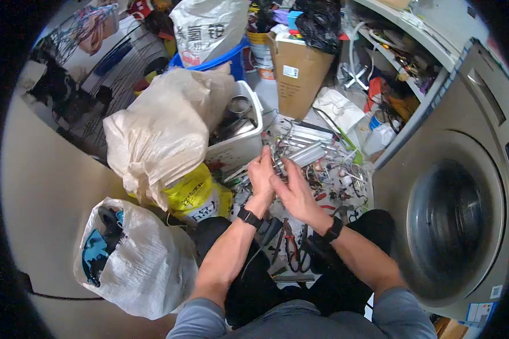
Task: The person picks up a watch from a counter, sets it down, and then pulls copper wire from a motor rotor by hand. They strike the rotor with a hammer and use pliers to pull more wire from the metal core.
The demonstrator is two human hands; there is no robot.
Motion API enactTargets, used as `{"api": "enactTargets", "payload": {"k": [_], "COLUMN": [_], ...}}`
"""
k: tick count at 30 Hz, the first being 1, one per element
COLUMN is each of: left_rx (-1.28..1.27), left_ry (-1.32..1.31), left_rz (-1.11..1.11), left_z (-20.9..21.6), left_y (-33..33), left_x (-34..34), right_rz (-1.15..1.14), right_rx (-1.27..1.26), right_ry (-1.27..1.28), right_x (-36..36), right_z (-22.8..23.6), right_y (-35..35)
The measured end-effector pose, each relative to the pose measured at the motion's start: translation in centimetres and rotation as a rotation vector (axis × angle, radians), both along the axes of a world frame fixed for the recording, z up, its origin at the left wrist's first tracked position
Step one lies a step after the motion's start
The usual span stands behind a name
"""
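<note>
Left hand [260, 175]: fingers close together, directed forward; cannot tell whether they hold a small item.
Right hand [298, 198]: fingers extended, thumb at the left hand; contents likewise cannot be told.
Small parts [318, 176]: mixed pile, spread loose below and to the right of the fingers.
Silver bars [307, 155]: just beyond the right fingers.
Red-handled pliers [291, 248]: bodyward of the fingers, between the legs.
White bin [249, 144]: near, left of the fingers.
Washing machine [458, 209]: well right of the fingers.
</note>
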State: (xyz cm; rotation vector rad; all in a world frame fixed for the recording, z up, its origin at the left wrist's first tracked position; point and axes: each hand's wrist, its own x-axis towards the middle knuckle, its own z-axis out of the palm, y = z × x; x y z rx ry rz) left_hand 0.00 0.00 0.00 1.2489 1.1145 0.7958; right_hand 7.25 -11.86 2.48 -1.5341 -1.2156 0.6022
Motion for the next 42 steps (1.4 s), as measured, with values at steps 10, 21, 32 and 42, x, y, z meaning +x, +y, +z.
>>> {"api": "enactTargets", "payload": {"k": [10, 21, 32, 42], "left_rx": [-0.622, -0.376, 1.240, 0.276], "left_ry": [-0.682, -0.471, 0.169, 0.302], "left_rz": [-0.179, -0.639, -0.273, -0.784], "left_z": [0.4, 6.1, 7.5, 1.8], "left_y": [-3.7, -2.8, -4.5, -2.7], "left_x": [0.8, -3.4, -3.7, -4.5], "right_rz": [-0.059, 0.230, 0.016, 0.072], "right_rx": [-0.016, -0.018, -0.104, 0.021], "right_ry": [0.248, 0.471, -0.274, -0.153], "right_x": [2.1, 4.8, 3.7, 2.6], "right_z": [-0.8, -1.7, -5.2, -2.5], "right_y": [0.2, 0.4, 1.5, 0.2]}}
